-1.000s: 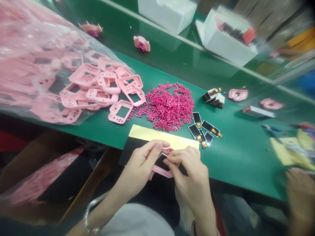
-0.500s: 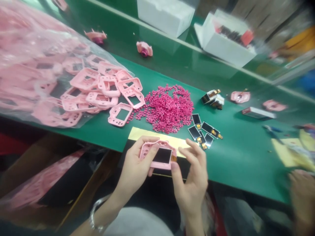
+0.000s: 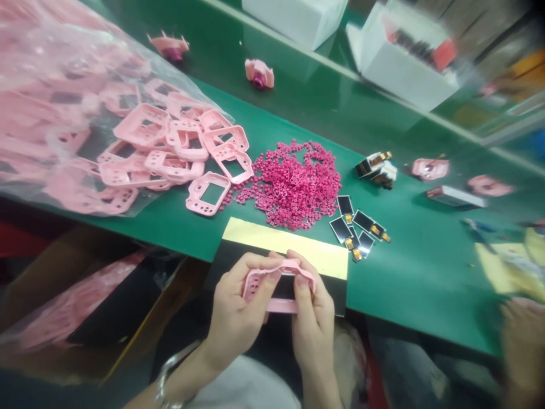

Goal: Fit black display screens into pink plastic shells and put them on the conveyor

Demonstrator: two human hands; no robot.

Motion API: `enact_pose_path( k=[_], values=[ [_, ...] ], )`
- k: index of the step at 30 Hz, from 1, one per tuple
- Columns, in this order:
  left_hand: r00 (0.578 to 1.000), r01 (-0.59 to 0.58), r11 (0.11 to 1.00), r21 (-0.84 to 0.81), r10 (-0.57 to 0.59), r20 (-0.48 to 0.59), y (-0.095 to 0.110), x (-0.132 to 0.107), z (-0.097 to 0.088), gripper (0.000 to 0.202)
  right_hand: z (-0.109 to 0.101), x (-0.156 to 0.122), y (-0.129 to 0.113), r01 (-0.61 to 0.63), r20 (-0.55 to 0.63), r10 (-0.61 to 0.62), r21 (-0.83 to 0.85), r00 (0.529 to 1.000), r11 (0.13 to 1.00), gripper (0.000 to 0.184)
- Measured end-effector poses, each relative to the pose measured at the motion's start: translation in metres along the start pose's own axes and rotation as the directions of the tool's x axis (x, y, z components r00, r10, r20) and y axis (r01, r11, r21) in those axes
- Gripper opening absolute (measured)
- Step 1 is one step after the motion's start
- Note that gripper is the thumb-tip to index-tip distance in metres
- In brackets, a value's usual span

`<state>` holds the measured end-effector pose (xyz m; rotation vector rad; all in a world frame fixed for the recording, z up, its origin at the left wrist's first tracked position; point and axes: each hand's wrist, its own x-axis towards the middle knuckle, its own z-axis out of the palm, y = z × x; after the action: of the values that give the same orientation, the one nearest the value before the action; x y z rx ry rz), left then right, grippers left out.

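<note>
Between my two hands is a pink plastic camera shell point(image 3: 281, 305), tilted, with a small dark display screen point(image 3: 284, 287) set in its window. My left hand point(image 3: 238, 304) grips the shell's left end, thumb on the inside near the screen. My right hand point(image 3: 313, 315) wraps the right end, its thumb pressing by the screen's right edge. A black board with a yellow strip point(image 3: 289, 245) lies just beyond my hands. Past it is a heap of small magenta button pieces point(image 3: 298, 184). Loose display screens point(image 3: 340, 230) with orange ribbon tails lie to the right.
Many pink shells point(image 3: 208, 193) spill from a clear plastic bag point(image 3: 76, 85) at left. Stacked screens point(image 3: 374, 167) and a small box point(image 3: 455, 197) stand at right. White foam boxes point(image 3: 404, 57) sit on the ledge behind. A co-worker's hand point(image 3: 523, 335) is at the right edge.
My right hand has closed onto the shell's right end, its fingers now behind the top edge and its thumb inside. The shell has tilted, and the view has shifted slightly.
</note>
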<state>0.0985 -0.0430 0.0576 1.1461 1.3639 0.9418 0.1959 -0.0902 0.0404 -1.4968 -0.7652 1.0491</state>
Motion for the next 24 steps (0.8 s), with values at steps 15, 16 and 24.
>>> enact_pose_path(
  k=[15,16,24],
  values=[
    [0.994,-0.039,0.999,-0.030,0.042,0.101,-0.014,0.004,-0.004,0.020,0.027,0.010,0.001,0.078,-0.259,-0.068,0.026,0.963,0.997,0.010],
    [0.992,-0.038,0.998,-0.044,0.043,0.121,-0.017,0.006,-0.005,0.021,0.026,0.011,0.001,0.073,-0.252,-0.068,0.010,0.965,0.997,0.011],
    [0.981,0.189,0.953,-0.237,-0.170,0.097,-0.026,0.034,-0.020,0.027,-0.021,0.071,0.001,0.269,-0.003,-0.349,-0.630,0.937,0.728,0.027]
  ],
)
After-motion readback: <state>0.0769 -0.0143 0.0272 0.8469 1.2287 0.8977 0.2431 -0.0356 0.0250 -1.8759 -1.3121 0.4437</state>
